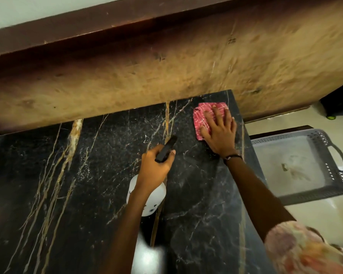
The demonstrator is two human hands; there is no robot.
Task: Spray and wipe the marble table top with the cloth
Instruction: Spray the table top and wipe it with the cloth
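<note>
1. Across the left and centre of the frame, the black marble desk with gold and white veins (71, 175) reflects the light unevenly, and you cannot tell from here which parts are wet. Judged from that, you risk leaving the whole left half unwiped if you only work near the cloth.

2. At lower centre, your left hand (156, 167) has its grip curled round the black trigger head of the white plastic spray bottle (147, 196), nozzle pointing toward the upper right. The bottle body hangs under your wrist, hidden in part. A squeeze from here would probably send mist at your other hand and the wall rather than at bare marble, so aim further left first.

3. Right of centre, near the desk's far right corner, your right hand (220, 129) lies flat with fingers spread, pressing on the folded red-and-white patterned cloth (204, 119); nothing is pinched. The cloth sits close to the right edge, so a stroke outward could push it off the desk.

4. At the right of the frame, below the desk's edge, stands a grey plastic tray with handles (337, 175). A dropped cloth would likely land in or near it, and overspray could drift down onto it.
</note>
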